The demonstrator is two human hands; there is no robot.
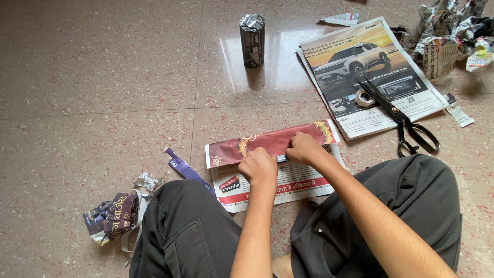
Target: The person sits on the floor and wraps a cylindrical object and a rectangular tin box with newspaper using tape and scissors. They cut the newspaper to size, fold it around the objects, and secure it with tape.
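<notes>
Under both hands, on the speckled floor point(103, 77) between the person's knees: one newspaper sheet point(275, 175), its upper part folded over into a long maroon strip with gold ornament.

Left hand point(257, 166): curled into a loose fist, knuckles down on the strip near its middle, pressing the fold. Right hand point(303, 148): just beside the left, fingers bent and pinched on the strip's lower edge. Neither lifts the paper off the floor.

Directly beyond the hands, well apart: one upright cylinder wrapped in dark newsprint point(252, 40).

Beyond and right of the right hand: flat newspaper page with a car picture point(370, 72); on it a small roll of tape point(364, 97) and black-handled scissors point(404, 118), whose handles overhang onto the floor. Farther right: heap of crumpled newspaper point(450, 36).

Left of the left hand: purple paper strip point(185, 169), beside the left knee. Farther left: crumpled dark paper wad point(116, 213).

Near edge: dark trousers point(190, 231), legs crossed.
</notes>
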